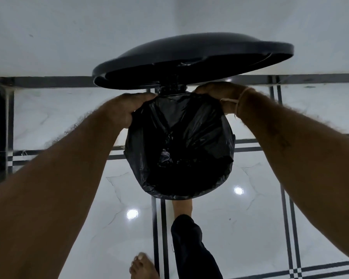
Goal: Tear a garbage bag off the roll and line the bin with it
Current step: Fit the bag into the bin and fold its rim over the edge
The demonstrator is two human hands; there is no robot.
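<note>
Garbage bag (179, 141): black, thin, crinkled plastic; sits inside the bin, its mouth spread open and folded over the rim all round, its bottom sagging into a dark hollow at the centre.

Bin (233, 137): round, black, standing on the floor; almost wholly covered by the bag, only a sliver of its side showing at the right.

Lid (189, 57): black, round, raised and tilted up on its hinge at the far side of the bin.

Left hand (127, 109): closed on the bag's edge at the far-left of the rim, fingers curled over the plastic.

Right hand (216, 93): closed on the bag's edge at the far-right of the rim; a pale thread (240, 99) tied round the wrist.

Feet: one bare foot (143, 266) on the floor at the lower edge; a second leg in a dark trouser (191, 244) reaches forward beneath the bin's near side.

Floor (250, 228): glossy white marble tile with dark striped borders, reflecting ceiling lights.

Wall (69, 37): plain, pale, behind the bin.
</note>
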